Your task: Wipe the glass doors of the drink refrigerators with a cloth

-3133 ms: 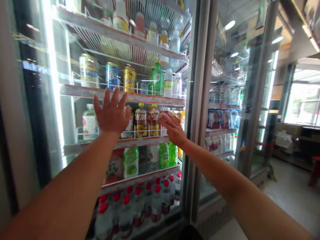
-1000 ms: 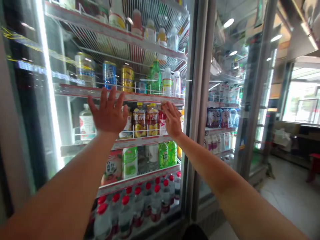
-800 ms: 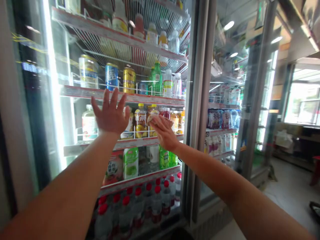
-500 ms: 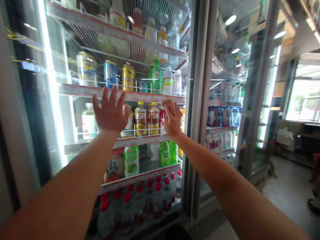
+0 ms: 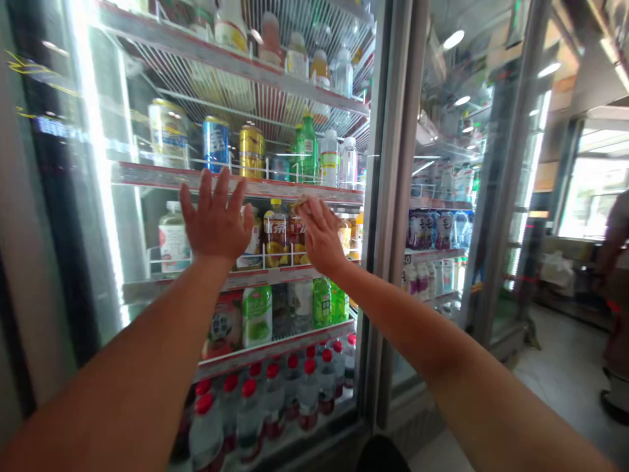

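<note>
My left hand (image 5: 216, 223) lies flat with fingers spread against the glass door of a drinks fridge, in front of a shelf edge (image 5: 162, 176). My right hand (image 5: 323, 241) presses a crumpled light brown cloth (image 5: 303, 203) to the same glass, to the right of my left hand. Much of the cloth is hidden beneath the fingers. Behind the glass stand a blue can (image 5: 216, 144), a gold can (image 5: 251, 151) and bottles with yellow caps (image 5: 276, 233), partly covered by my right hand.
The metal door frame (image 5: 390, 216) runs upright right of my hands, with a second glass-fronted fridge (image 5: 442, 229) beyond. Red-capped bottles (image 5: 249, 413) fill the bottom shelf. A person (image 5: 616, 275) is at the far right edge, on the tiled floor (image 5: 555, 373).
My right hand has slid left across the glass with the cloth. My left hand has stayed in place. A person has come into view at the right edge.
</note>
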### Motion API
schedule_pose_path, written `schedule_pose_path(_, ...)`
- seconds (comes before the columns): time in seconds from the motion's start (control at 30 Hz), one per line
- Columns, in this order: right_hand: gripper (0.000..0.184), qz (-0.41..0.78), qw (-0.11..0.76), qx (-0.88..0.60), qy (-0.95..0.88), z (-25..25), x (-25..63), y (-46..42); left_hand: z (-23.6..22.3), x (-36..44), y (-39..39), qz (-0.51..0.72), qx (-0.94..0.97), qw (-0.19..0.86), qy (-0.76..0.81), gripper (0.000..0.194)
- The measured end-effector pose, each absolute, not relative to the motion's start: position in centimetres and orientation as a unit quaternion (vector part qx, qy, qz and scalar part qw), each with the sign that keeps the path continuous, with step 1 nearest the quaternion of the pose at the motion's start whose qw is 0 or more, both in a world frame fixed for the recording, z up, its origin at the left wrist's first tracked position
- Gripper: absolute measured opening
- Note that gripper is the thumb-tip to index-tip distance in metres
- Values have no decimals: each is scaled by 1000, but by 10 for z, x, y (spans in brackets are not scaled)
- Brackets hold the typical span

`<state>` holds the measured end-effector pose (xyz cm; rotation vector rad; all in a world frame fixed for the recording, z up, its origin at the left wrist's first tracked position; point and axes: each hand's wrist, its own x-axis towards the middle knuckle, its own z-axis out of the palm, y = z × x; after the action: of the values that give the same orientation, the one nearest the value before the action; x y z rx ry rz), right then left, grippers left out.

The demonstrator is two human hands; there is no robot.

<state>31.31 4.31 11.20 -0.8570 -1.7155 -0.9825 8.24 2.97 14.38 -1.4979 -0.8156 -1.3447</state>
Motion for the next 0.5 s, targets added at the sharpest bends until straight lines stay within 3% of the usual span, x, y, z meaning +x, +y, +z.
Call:
schedule_pose_path(0.13, 53, -407, 382, -270, -785, 95, 296, 35, 144, 83, 28, -546, -619, 448, -342, 55)
schedule_pose_path(0.33, 61, -296, 600, -362, -649, 126, 293, 46, 144, 81, 27, -546, -621, 442, -348, 54)
schedule_pose_path(0.4, 58, -258, 622, -376, -636, 129, 283, 45, 143, 80, 27, -534, -630, 453, -335, 57)
schedule_pose_path(0.5, 58, -195, 585, -371, -695, 127, 257, 31, 141, 78, 26, -478, -672, 479, -302, 66)
